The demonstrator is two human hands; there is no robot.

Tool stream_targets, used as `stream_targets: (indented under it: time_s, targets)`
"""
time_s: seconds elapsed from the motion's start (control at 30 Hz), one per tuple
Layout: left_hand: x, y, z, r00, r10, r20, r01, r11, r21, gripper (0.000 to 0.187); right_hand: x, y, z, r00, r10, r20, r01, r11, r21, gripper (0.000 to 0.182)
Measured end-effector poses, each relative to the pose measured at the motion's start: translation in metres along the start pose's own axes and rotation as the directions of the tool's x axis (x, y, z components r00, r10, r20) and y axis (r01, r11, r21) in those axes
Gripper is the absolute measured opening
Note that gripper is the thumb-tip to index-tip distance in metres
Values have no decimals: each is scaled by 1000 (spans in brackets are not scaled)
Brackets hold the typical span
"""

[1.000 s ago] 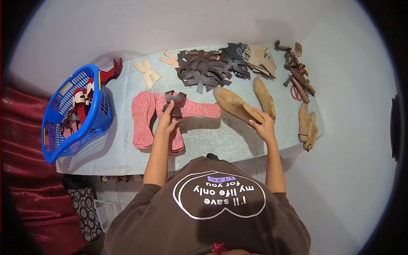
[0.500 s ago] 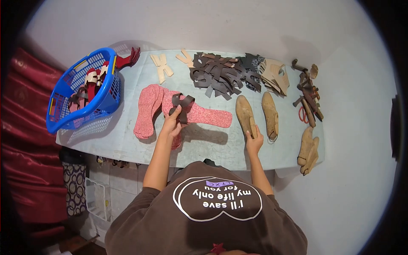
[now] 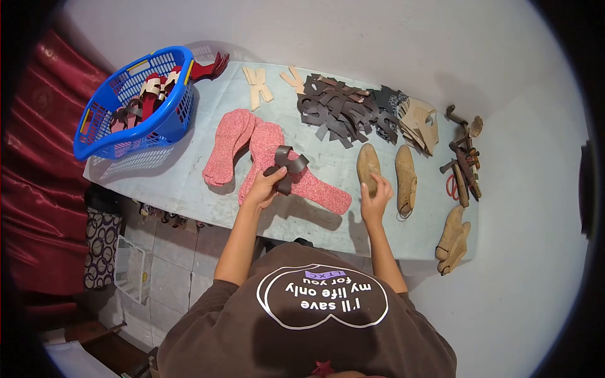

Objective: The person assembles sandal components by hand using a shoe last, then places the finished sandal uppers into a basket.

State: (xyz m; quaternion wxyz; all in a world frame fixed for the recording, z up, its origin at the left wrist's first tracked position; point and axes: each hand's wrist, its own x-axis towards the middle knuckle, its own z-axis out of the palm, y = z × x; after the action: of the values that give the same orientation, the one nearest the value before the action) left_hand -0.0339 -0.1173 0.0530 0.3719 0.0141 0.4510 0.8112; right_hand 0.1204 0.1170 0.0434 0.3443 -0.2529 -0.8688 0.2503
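Observation:
My left hand [image 3: 266,188] grips a pink speckled sole [image 3: 321,191] with dark brown straps [image 3: 290,162] on its upper side. It is held above the table, its narrower end pointing right. More pink soles [image 3: 228,148] lie stacked to the left and behind it. My right hand [image 3: 377,196] is at the near end of a wooden shoe last [image 3: 367,160], fingers apart and touching or just over it. A second wooden last [image 3: 405,176] lies to the right.
A blue basket [image 3: 135,135] with strapped sandals stands at the left. Dark strap pieces [image 3: 337,107] and beige pieces [image 3: 419,123] lie along the back. Tools [image 3: 465,165] and two more lasts [image 3: 451,239] are at the right of the table [image 3: 189,201].
The strapped sole has tilted, its free end swinging nearer my body. My right hand's fingers have spread on or over the last. The whole view has shifted slightly.

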Motion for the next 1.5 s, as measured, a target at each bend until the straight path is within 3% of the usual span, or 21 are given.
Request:
stream_targets:
  time_s: [0.03, 0.1, 0.13, 0.2, 0.23, 0.3, 0.6, 0.8, 0.9, 1.0, 1.1, 1.17, 1.27, 1.5]
  targets:
    - [-3, 3, 3, 1000, 15, -24, -15, 1000, 16, 27, 6, -16, 2, 1000, -3, 1, 3, 1000, 1, 40]
    - [-7, 9, -6, 998, 36, -49, -34, 999, 34, 28, 14, -50, 11, 960, -151, 238, 53, 926, 373, 40]
    - [-8, 12, -14, 999, 37, -11, -36, 991, 131, 30, 16, -71, 17, 959, -156, 238, 57, 924, 377, 40]
    - [-26, 36, -11, 997, 39, 62, -52, 973, 224, 38, 16, -111, 30, 873, -215, 438, -79, 823, 562, 38]
    - [-34, 46, -12, 997, 48, 53, -58, 972, 227, 38, 16, -126, 39, 870, -224, 439, -77, 818, 571, 38]
    - [-48, 67, -25, 997, -2, 71, -23, 938, 346, 42, 14, -155, 59, 802, -218, 556, -222, 756, 616, 36]
    - [-84, 129, -110, 999, -25, 38, 3, 875, 484, 46, -4, -249, 121, 635, -275, 722, -203, 843, 499, 44]
    - [-77, 146, -131, 997, -15, 82, -32, 840, 542, 43, -9, -278, 136, 682, -297, 668, -134, 848, 513, 45]
    - [-63, 148, -137, 991, 83, 102, -124, 856, 501, 46, -1, -272, 153, 688, -286, 667, -147, 845, 514, 38]
    - [-63, 164, -131, 1000, 30, -6, -24, 906, 423, 61, 11, -273, 165, 743, -243, 623, -273, 740, 615, 29]
    - [-60, 165, -144, 986, 168, -2, -161, 945, 285, 67, 26, -278, 180, 772, -225, 595, -295, 703, 647, 27]
    - [-62, 172, -153, 983, 181, -22, -171, 960, 224, 75, 35, -290, 187, 750, -236, 618, -349, 652, 673, 25]
    - [-70, 188, -159, 940, 340, -28, -324, 916, 238, 64, 46, -319, 196, 771, -241, 589, -347, 616, 707, 23]
    - [-83, 257, -213, 875, 469, -121, -433, 869, 239, 45, 65, -415, 240, 743, -373, 555, -321, 530, 785, 24]
